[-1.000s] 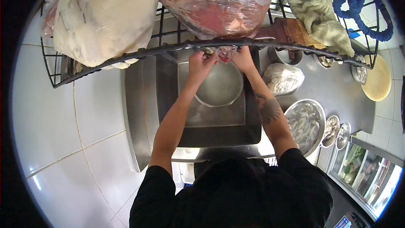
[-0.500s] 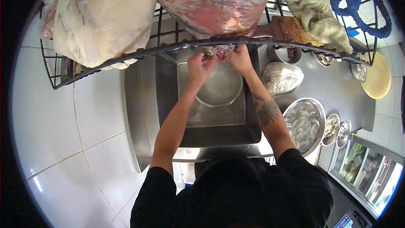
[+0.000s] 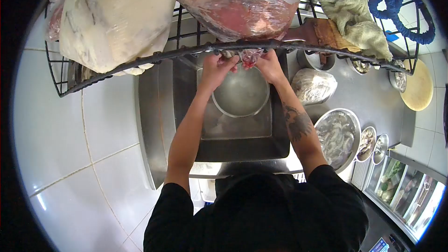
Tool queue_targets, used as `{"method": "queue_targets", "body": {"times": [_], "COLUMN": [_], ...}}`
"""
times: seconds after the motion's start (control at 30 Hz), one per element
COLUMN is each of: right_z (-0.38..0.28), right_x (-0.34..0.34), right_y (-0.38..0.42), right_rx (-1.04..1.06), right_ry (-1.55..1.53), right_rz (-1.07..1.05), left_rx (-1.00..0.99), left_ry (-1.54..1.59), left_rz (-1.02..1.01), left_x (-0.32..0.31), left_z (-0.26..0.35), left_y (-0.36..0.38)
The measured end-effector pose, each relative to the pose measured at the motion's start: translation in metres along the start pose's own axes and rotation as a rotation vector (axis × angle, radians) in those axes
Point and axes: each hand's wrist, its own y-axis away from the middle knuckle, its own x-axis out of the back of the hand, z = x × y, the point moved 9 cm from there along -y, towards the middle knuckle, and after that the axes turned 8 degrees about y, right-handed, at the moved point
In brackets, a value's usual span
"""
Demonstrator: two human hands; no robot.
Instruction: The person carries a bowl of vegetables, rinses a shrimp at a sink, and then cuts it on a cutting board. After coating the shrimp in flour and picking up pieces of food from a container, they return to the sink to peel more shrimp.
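Observation:
Over the sink, my left hand and my right hand are raised just below the rack's front bar. A soft, glossy, pinkish-red and grey piece is pinched between them, partly hidden by the bar and my fingers; I cannot tell its exact kind. Both hands are closed, with the fingertips bent in toward each other. Beneath them, a round metal bowl of cloudy water stands in the sink.
Overhead, the black wire rack carries a plastic-wrapped red bundle, a large pale bag and a cloth. To the right are a wrapped package, a big bowl of greyish seafood and several smaller bowls.
My left hand has shifted slightly left, widening the gap between the hands. The reddish piece now shows more spread between them. My right hand has barely moved.

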Motion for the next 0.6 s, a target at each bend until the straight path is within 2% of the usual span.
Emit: {"method": "queue_targets", "body": {"times": [0.03,0.17,0.23,0.27,0.33,0.37,0.43,0.53,0.6], "right_z": [-0.001,-0.005,0.001,0.003,0.005,0.006,0.007,-0.001,-0.016], "right_x": [-0.001,0.002,0.005,0.004,0.004,0.004,0.003,0.000,-0.004], "right_y": [0.000,0.001,0.001,0.000,0.001,0.002,0.003,0.003,0.003], "right_rx": [0.001,0.070,0.078,0.079,0.080,0.061,0.040,0.128,0.237], "right_ry": [-0.001,0.008,0.012,0.016,0.019,0.032,0.043,0.189,0.435], "right_rz": [0.002,0.001,-0.012,-0.038,-0.063,-0.062,-0.062,-0.079,-0.060], "left_rx": [-0.066,-0.077,0.057,0.057,0.238,0.237,0.495,0.524,0.571], "left_ry": [-0.084,-0.138,0.039,0.039,0.308,0.307,0.500,0.535,0.564], "left_rz": [-0.016,0.003,-0.019,-0.019,-0.055,-0.055,0.032,-0.052,-0.026], "left_x": [-0.003,-0.004,-0.002,-0.003,-0.010,-0.010,-0.009,-0.004,-0.001], "left_z": [0.006,0.008,-0.004,-0.003,-0.016,-0.015,-0.033,-0.043,-0.047], "left_y": [0.002,0.004,0.003,0.003,0.006,0.006,0.013,0.008,0.010]}}
